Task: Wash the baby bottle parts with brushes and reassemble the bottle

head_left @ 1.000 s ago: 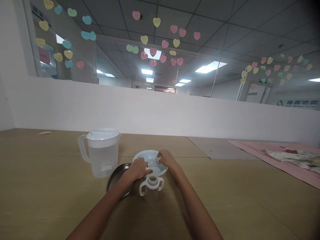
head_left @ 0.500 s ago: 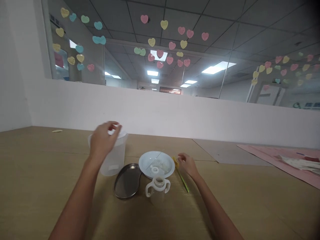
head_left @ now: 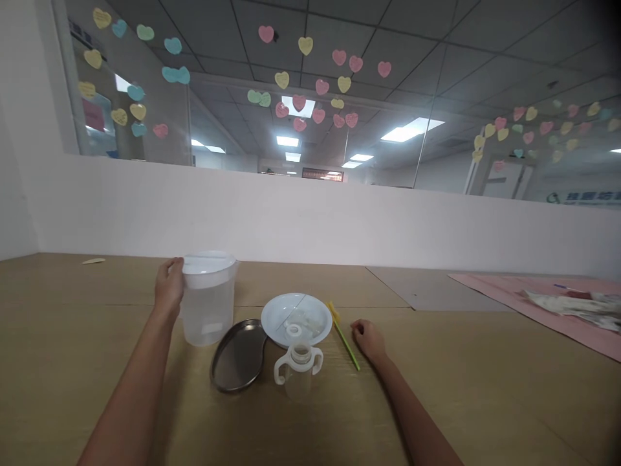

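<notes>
The table (head_left: 485, 388) runs beneath both hands. Well off to the right of the right hand (head_left: 369, 340), a pink cloth (head_left: 495, 285) lies over it with assorted items on top. The lidded pitcher (head_left: 206, 307) stands upright right beside the left hand (head_left: 169, 285), which grasps it at the handle side; the fingers mostly hide the handle. The right hand sits low over the table, released, its fingers loosely bent and nothing visible in them; I cannot tell whether it touches the surface. The white bowl (head_left: 275, 314) is between the 2 hands, closer to the right. A metal kidney tray (head_left: 237, 356) lies right of the left hand and nearer the wearer. The clear bottle (head_left: 299, 382), upright and uncapped with 2 white handles, is left of the right hand. Just left of that hand lies a yellow-and-green brush (head_left: 347, 343). In the bowl, left of the right hand, sits 1 white ring-shaped piece (head_left: 293, 331).
</notes>
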A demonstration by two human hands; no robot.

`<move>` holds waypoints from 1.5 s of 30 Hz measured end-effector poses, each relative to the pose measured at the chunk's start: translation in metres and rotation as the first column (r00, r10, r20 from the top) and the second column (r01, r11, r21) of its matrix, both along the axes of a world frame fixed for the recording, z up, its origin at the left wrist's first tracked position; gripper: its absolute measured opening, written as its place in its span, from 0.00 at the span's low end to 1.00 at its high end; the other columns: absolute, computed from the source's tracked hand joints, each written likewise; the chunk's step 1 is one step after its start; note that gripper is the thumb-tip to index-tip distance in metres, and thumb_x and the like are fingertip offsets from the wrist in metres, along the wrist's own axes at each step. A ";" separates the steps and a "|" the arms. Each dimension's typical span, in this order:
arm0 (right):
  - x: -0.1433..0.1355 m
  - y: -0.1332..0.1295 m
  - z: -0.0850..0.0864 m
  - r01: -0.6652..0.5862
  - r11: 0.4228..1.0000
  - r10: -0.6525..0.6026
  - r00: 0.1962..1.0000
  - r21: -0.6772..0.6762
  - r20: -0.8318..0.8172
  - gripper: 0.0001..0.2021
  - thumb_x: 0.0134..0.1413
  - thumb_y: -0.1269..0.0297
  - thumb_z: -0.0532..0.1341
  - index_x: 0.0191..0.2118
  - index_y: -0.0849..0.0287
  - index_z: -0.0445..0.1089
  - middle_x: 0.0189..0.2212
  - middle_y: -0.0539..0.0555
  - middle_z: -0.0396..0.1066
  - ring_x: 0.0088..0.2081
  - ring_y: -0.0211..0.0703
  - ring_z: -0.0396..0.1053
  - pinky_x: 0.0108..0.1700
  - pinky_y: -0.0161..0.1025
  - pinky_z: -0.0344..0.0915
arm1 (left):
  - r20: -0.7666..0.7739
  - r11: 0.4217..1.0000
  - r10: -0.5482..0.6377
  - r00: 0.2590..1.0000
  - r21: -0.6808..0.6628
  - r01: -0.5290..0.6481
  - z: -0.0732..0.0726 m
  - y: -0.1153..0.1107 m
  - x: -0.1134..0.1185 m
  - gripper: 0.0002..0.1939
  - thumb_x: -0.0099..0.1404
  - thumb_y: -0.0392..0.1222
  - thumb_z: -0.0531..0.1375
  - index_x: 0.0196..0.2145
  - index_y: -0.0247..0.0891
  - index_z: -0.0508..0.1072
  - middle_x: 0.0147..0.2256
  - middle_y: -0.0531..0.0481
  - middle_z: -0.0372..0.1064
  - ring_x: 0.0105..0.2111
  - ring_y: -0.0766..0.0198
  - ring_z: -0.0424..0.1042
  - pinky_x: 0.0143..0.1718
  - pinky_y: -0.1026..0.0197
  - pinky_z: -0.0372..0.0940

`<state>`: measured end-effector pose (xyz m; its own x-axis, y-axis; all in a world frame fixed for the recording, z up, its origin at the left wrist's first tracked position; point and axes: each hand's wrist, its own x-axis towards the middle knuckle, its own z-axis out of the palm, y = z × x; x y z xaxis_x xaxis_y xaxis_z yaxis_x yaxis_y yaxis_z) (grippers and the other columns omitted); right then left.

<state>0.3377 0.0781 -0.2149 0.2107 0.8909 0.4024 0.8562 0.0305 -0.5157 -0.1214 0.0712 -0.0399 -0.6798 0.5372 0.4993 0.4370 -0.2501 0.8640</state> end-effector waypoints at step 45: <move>-0.006 -0.008 0.007 -0.020 1.000 0.025 0.972 -0.023 0.234 0.12 0.50 0.73 0.52 0.34 0.62 0.72 0.33 0.57 0.70 0.40 0.41 0.65 0.42 0.32 0.56 | -0.727 0.828 -0.424 0.540 -0.069 0.557 0.043 -0.073 0.125 0.10 0.56 0.43 0.55 0.34 0.40 0.73 0.33 0.53 0.69 0.34 0.64 0.68 0.37 0.64 0.60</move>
<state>0.3315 0.0704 -0.2079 0.0924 0.9029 0.4198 0.9526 0.0425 -0.3012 0.0036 -0.0022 0.0027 0.2473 0.5497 0.7979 0.6422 -0.7097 0.2899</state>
